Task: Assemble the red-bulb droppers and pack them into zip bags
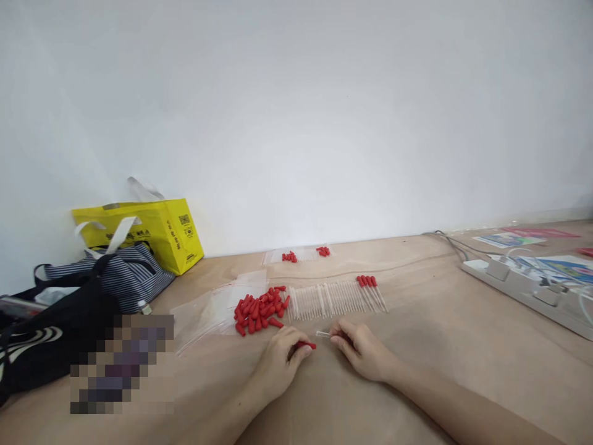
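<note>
My left hand (282,358) rests on the table with its fingers pinched on a small red cap (307,345). Just to its right, my right hand (361,349) pinches a thin clear tube (323,334) whose tip points at the cap, a short gap between them. Behind my left hand lies a pile of red caps (258,307). A row of clear tubes (327,300) lies side by side behind my hands. Several tubes with red caps on them (368,283) sit at the right end of that row.
Clear plastic bags (208,306) lie left of the cap pile; another with a few red caps (299,254) is by the wall. A yellow bag (157,232), a striped bag (120,272) and a black bag (50,334) stand left. A power strip (523,287) and leaflets lie right.
</note>
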The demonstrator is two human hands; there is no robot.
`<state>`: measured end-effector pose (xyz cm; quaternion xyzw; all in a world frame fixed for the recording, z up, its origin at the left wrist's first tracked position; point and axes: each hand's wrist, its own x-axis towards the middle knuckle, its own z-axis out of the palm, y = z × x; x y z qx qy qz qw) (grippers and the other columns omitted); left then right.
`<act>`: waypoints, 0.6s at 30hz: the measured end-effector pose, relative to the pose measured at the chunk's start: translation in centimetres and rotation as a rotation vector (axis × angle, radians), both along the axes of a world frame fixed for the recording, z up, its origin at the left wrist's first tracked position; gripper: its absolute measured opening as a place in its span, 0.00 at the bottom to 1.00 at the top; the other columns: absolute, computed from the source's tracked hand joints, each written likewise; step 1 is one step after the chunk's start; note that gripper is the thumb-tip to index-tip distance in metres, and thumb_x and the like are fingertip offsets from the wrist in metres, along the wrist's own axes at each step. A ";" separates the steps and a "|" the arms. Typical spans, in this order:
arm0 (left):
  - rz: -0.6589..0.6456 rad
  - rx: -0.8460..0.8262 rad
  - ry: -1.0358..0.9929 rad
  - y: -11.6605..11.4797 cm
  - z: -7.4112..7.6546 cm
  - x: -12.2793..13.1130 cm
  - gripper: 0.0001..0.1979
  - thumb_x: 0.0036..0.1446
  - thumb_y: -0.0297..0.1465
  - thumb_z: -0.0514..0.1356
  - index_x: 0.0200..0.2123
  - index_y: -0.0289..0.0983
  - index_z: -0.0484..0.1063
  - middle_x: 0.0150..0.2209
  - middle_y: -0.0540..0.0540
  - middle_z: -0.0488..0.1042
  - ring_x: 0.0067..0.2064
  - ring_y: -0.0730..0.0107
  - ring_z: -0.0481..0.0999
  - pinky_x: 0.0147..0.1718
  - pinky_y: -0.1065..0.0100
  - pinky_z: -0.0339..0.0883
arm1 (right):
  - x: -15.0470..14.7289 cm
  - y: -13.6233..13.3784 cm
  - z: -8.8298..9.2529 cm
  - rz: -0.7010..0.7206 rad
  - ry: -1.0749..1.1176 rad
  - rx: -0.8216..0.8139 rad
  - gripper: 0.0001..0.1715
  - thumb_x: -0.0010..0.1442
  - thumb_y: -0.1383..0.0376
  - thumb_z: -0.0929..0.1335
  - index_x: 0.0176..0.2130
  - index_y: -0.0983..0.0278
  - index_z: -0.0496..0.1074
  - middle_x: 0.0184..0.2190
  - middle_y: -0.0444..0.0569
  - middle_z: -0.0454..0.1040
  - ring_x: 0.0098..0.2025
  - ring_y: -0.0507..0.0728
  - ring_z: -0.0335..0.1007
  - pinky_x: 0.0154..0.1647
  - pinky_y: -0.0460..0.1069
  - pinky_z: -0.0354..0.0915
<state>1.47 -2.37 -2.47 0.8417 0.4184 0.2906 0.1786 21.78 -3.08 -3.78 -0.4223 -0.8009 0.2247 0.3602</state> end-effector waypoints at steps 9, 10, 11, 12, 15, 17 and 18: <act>0.069 -0.020 -0.024 0.1 -0.2 0.2 0.08 0.58 0.33 0.49 0.30 0.39 0.65 0.29 0.50 0.71 0.33 0.68 0.70 0.34 0.68 0.62 | -0.5 -0.1 0.1 -0.016 -0.055 0.017 0.07 0.57 0.67 0.59 0.30 0.63 0.64 0.25 0.44 0.68 0.29 0.51 0.62 0.33 0.47 0.55; 0.070 -0.015 -0.028 0.0 -0.2 0.2 0.08 0.58 0.33 0.49 0.30 0.39 0.65 0.29 0.50 0.71 0.33 0.68 0.70 0.34 0.68 0.62 | -0.6 -0.1 0.1 -0.013 -0.061 0.022 0.07 0.57 0.67 0.59 0.30 0.63 0.64 0.25 0.43 0.68 0.28 0.51 0.62 0.34 0.47 0.55; 0.072 -0.010 -0.034 0.0 -0.2 0.3 0.08 0.57 0.33 0.49 0.30 0.39 0.66 0.29 0.51 0.72 0.33 0.68 0.70 0.33 0.69 0.62 | -0.6 -0.2 0.1 -0.009 -0.066 0.025 0.07 0.57 0.67 0.59 0.30 0.63 0.64 0.24 0.43 0.68 0.28 0.51 0.62 0.34 0.47 0.54; 0.074 -0.006 -0.041 0.0 -0.2 0.3 0.08 0.57 0.33 0.49 0.30 0.39 0.66 0.29 0.51 0.72 0.32 0.68 0.70 0.32 0.69 0.62 | -0.7 -0.2 0.1 -0.009 -0.069 0.029 0.07 0.57 0.67 0.59 0.30 0.63 0.64 0.24 0.42 0.68 0.28 0.51 0.62 0.35 0.47 0.54; 0.062 -0.003 -0.057 0.1 -0.4 0.3 0.09 0.57 0.33 0.49 0.31 0.39 0.68 0.28 0.51 0.73 0.31 0.68 0.71 0.31 0.70 0.62 | -0.8 -0.4 0.0 -0.028 -0.077 0.037 0.07 0.57 0.67 0.59 0.29 0.63 0.64 0.24 0.42 0.68 0.28 0.51 0.62 0.35 0.47 0.53; 0.048 -0.010 -0.062 0.2 -0.6 0.3 0.10 0.57 0.33 0.49 0.32 0.39 0.69 0.28 0.50 0.73 0.31 0.68 0.71 0.31 0.70 0.62 | -0.8 -0.5 0.0 -0.036 -0.080 0.040 0.07 0.57 0.67 0.60 0.29 0.63 0.64 0.24 0.42 0.68 0.28 0.51 0.63 0.35 0.47 0.53; 0.043 -0.014 -0.064 0.3 -0.6 0.3 0.11 0.57 0.33 0.49 0.31 0.39 0.70 0.27 0.50 0.74 0.31 0.68 0.71 0.31 0.70 0.63 | -0.9 -0.5 -0.1 -0.035 -0.081 0.042 0.07 0.57 0.67 0.60 0.29 0.63 0.64 0.24 0.42 0.68 0.29 0.51 0.63 0.36 0.48 0.53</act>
